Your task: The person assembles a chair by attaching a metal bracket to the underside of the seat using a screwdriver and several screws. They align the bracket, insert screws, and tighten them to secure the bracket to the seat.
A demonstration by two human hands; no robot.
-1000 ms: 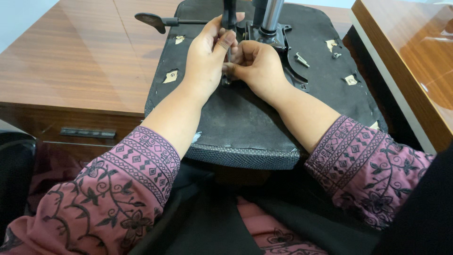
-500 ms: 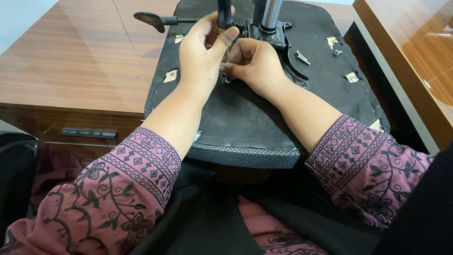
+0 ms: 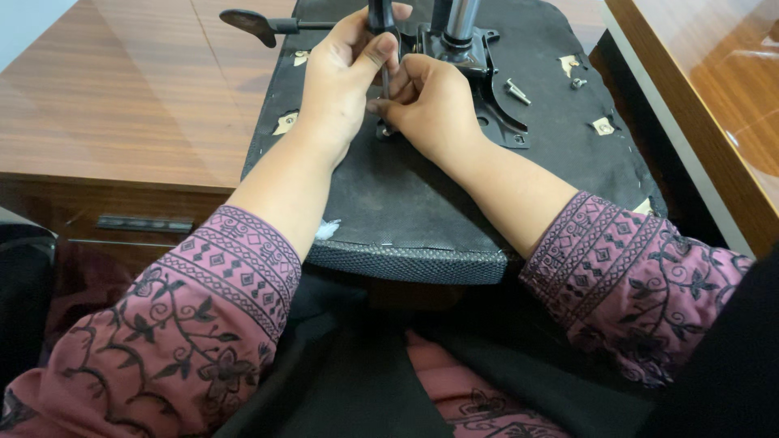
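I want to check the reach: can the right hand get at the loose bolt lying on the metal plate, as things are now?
Probably yes. The loose bolt lies uncovered on the metal plate, just beyond the right hand, with nothing between them, though that hand is busy pinching something small.

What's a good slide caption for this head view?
Both hands, left hand and right hand, work a screwdriver on an upturned chair seat.

Bare black seat underside (image 3: 422, 203) open toward the near edge, metal mechanism plate (image 3: 487, 65) and post (image 3: 458, 16) blocking beyond the hands, loose bolt (image 3: 516, 92) right, lever (image 3: 251, 23) far left, wooden desktop (image 3: 122, 105) free alongside.
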